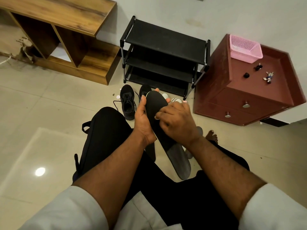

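The tiled floor (41,100) fills most of the view, with a wooden shelf unit (69,17) at the far left, a maroon cabinet (240,97) at the right and a black shoe rack (166,40) between them. A pink basket (245,48) sits on the cabinet top. A black shoe (127,103) stands on the floor just ahead of your knee, laces loose.

The black insole (154,103) is up in the air over your lap, toe end pointing away from you. Your left hand (143,123) has its grip closed on it: thumb along the left edge, fingers wrapped behind and showing past the toe. Your right hand (177,123) lies across the middle with bent fingers clamped onto the upper face. Its thumb is hidden. A greyer second insole (180,163) shows below your right wrist, and I cannot tell whether the two touch.

Expect the insole to be very light, thin and floppy — it will likely bend wherever it lacks support. Hold it by the edges near heel and toe, not by one tip, and keep it flat rather than creased.
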A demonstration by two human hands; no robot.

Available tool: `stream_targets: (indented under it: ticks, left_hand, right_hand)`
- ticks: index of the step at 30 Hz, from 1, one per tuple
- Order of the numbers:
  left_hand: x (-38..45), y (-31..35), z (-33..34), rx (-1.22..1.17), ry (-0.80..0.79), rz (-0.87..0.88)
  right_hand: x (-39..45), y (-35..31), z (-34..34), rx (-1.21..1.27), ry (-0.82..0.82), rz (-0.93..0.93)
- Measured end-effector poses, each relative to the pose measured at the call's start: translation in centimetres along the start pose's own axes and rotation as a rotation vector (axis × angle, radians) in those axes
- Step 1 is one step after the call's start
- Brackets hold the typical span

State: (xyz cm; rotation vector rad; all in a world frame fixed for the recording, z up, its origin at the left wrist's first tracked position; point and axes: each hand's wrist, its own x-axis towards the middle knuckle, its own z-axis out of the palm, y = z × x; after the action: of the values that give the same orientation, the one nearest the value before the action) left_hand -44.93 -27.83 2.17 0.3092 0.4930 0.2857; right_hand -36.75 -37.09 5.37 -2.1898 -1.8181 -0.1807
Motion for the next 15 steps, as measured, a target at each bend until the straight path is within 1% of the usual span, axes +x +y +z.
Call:
stream_targets:
  ticks: [2,4,5,7,10,13,15]
  left_hand:
    - [-0.1,-0.1,0.1,0.023,-0.02,-0.028]
    - [-0.1,0.0,0.1,0.02,-0.037,-0.052]
    - [-0.2,0.1,0.2,0.009,-0.031,-0.065]
    - [-0.2,0.1,0.1,-0.001,0.004,-0.068]
    - [0.0,0.0,-0.2,-0.008,0.035,-0.05]
    - [-0.1,0.1,-0.1,-0.006,0.018,-0.067]
    - [0.1,0.0,-0.1,-0.009,0.012,-0.065]
  right_hand:
    - [-0.1,1.6,-0.3,-0.027,-0.019,0.1]
    - [0.0,2.0,-0.4,0.018,-0.003,0.152]
    - [0.1,1.6,-0.4,0.066,0.012,0.142]
    - [0.5,0.0,-0.1,0.153,0.044,0.058]
    - [0.8,-1.3,0.2,0.159,0.063,-0.041]
    - [0.7,0.5,0.1,0.085,0.033,-0.024]
    - [0.6,2.1,-0.3,0.063,0.006,0.068]
